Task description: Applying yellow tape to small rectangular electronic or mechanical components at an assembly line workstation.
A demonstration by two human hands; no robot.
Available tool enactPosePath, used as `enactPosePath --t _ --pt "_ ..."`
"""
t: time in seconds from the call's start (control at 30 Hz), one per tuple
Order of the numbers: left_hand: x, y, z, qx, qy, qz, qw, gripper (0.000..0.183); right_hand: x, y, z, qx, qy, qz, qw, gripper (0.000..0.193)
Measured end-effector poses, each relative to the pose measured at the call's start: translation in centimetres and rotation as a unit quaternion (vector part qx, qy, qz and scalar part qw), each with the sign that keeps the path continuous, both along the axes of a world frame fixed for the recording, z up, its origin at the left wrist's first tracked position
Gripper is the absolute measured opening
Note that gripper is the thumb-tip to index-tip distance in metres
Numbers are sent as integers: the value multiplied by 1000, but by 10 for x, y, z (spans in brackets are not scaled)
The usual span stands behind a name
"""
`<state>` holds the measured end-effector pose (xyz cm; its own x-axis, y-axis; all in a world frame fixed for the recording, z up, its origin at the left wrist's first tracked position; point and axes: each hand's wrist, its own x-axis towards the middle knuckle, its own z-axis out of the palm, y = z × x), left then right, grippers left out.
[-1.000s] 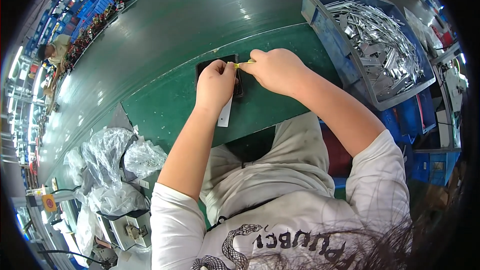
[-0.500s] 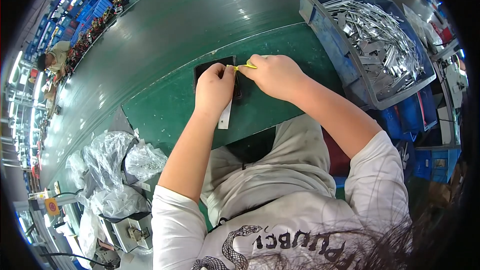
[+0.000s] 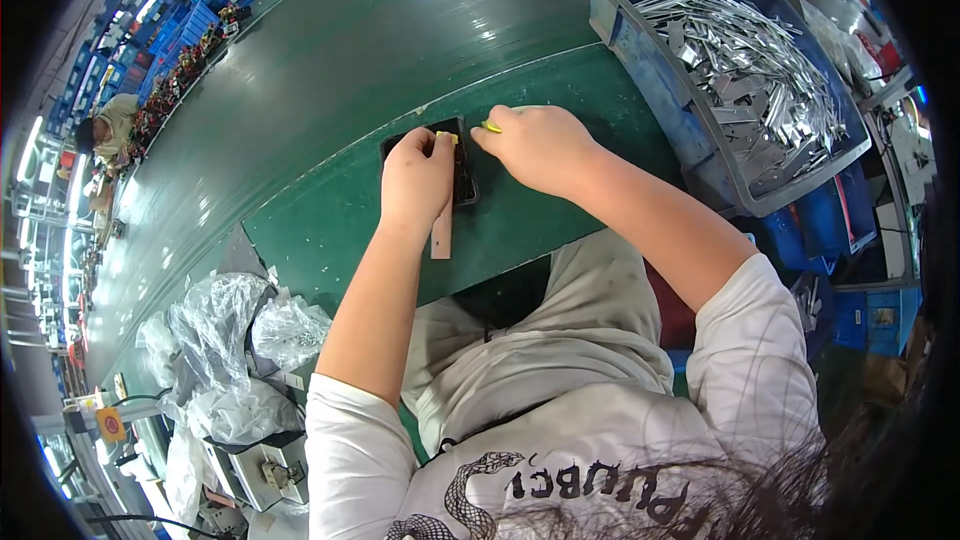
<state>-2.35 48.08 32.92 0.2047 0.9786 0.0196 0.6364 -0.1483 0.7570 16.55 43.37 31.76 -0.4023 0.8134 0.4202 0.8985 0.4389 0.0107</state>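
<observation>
My left hand (image 3: 418, 178) is closed over a small black tray (image 3: 466, 186) on the green bench, its fingers pinching a flat metal strip (image 3: 441, 236). The strip's lower end sticks out below the palm, towards me, and looks pinkish. By the thumb and fingertips a small piece of yellow tape (image 3: 451, 137) shows at the strip's far end. To the right, apart from the tray, my right hand (image 3: 540, 145) is closed around yellow tape (image 3: 491, 126). Most of what it holds is hidden in the fist.
A big blue bin (image 3: 668, 105) full of thin metal strips (image 3: 745, 70) stands at the right. Clear plastic bags (image 3: 230, 330) lie at the left, above a metal device (image 3: 268, 470). Beyond the bench runs a wide dark green belt (image 3: 400, 30). A person (image 3: 115, 125) sits far left.
The yellow tape that bridged both hands is now parted, with a piece left at the strip. My left hand has shifted slightly left, and a gap has opened between the hands.
</observation>
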Motion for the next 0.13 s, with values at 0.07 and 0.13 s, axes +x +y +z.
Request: enactPosePath --t 0.07,0.13 --pt "-3 -2 2 -33 -11 17 999 31 6 -2 -5 -15 -4 -7 1000 30" --pt "-5 2 0 -21 2 8 1000 31 11 -3 -12 -31 -8 -15 999 31"
